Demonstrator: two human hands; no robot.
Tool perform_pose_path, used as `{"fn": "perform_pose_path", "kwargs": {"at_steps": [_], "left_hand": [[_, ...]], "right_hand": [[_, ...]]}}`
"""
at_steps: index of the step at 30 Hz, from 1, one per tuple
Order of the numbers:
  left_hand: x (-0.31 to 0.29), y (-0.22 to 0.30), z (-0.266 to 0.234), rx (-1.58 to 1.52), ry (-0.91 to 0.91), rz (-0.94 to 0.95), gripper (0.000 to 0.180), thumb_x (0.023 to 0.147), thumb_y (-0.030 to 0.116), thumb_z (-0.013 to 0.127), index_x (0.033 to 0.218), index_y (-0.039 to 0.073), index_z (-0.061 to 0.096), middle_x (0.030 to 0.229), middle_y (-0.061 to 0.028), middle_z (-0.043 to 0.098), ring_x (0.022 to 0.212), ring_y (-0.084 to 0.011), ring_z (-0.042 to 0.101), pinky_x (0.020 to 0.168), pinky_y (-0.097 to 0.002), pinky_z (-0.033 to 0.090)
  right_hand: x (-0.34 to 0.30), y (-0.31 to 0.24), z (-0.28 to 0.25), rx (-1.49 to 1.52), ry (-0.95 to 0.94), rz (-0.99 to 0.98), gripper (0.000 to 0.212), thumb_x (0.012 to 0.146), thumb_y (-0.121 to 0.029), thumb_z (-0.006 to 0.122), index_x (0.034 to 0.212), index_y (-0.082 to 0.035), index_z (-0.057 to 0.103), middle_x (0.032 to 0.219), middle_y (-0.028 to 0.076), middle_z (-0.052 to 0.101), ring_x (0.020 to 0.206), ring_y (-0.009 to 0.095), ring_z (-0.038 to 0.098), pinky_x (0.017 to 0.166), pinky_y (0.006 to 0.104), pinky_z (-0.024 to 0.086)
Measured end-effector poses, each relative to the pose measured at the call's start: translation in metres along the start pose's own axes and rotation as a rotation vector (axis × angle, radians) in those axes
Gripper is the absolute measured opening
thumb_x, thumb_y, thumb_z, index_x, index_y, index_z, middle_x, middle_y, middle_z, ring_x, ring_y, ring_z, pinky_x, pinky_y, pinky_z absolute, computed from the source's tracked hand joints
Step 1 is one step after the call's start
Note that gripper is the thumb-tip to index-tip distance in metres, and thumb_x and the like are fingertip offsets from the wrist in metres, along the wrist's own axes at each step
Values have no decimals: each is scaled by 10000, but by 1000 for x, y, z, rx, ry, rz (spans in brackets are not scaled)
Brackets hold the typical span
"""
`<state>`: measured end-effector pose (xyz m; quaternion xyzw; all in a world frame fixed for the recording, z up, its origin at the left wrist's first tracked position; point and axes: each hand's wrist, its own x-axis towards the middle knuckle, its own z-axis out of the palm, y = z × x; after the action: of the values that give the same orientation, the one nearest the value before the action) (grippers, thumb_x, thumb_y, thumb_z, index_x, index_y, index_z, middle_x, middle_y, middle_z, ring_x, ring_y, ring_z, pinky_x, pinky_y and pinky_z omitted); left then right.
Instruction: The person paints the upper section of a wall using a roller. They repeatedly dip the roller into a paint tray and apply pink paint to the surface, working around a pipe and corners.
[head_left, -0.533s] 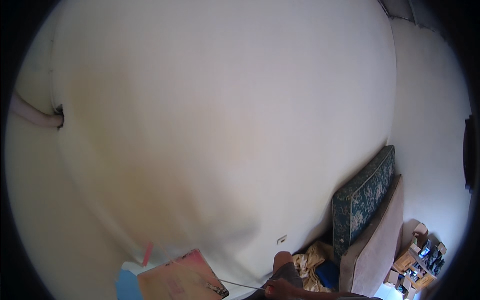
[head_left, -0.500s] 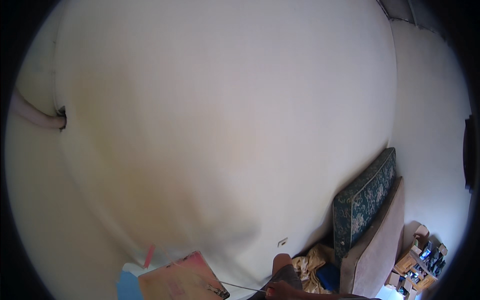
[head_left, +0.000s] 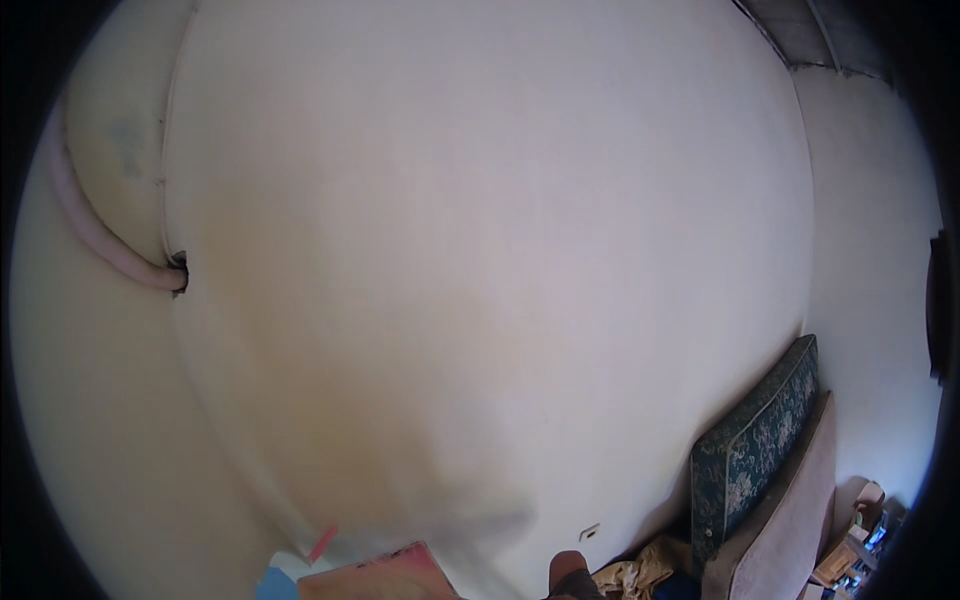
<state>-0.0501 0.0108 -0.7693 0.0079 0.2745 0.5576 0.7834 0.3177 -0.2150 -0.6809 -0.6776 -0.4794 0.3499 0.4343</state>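
Neither of my hands shows in the picture; both are below its lower edge or hidden. At the bottom, left of centre, the upper part of a flat pink-orange board (head_left: 385, 575) with a dark worn edge comes into view. A short red strip (head_left: 323, 543) stands up beside it, and a light blue piece (head_left: 277, 583) lies to its left. Right of the board is a rounded brown shape with dark cloth (head_left: 567, 568), perhaps a knee.
A large pale wall (head_left: 500, 250) fills the view, with a socket (head_left: 589, 533) low on it. A pinkish pipe (head_left: 105, 240) enters a hole at left. At right lean a dark floral mattress (head_left: 755, 445) and a brown padded panel (head_left: 775, 515), beside boxes (head_left: 845, 560) and crumpled tan cloth (head_left: 640, 575).
The view has tilted upward, so everything sits lower and further right in it. The hand with a thin rod or cord, seen earlier at the bottom, is out of view.
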Motion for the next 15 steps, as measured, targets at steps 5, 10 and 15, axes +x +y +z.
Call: {"fn": "perform_pose_path", "kwargs": {"at_steps": [5, 10, 15], "left_hand": [[15, 6, -22, 58, -90, -23, 462, 704, 322, 661, 1064, 47, 569, 944, -100, 612, 848, -267, 567, 772, -468, 499], [39, 9, -56, 74, -210, -51, 600, 708, 332, 671, 1184, 16, 484, 1064, -110, 577, 963, -298, 551, 838, -505, 479], [16, 8, -20, 97, -261, -42, 673, 706, 336, 667, 1244, 4, 438, 1140, -165, 537, 1028, -341, 529, 861, -516, 467]], "right_hand": [[33, -30, -43, -972, -132, 31, 184, 757, -205, 682, 798, -43, 605, 831, 144, 657, 722, 246, 639, 608, 402, 493], [17, 17, -10, -555, -76, -31, 306, 757, -335, 725, 870, -78, 602, 962, 215, 631, 947, 351, 607, 844, 540, 445], [25, -19, -27, -581, -67, 16, 308, 751, -341, 724, 874, -84, 606, 947, 204, 634, 927, 342, 610, 831, 524, 452]]}}
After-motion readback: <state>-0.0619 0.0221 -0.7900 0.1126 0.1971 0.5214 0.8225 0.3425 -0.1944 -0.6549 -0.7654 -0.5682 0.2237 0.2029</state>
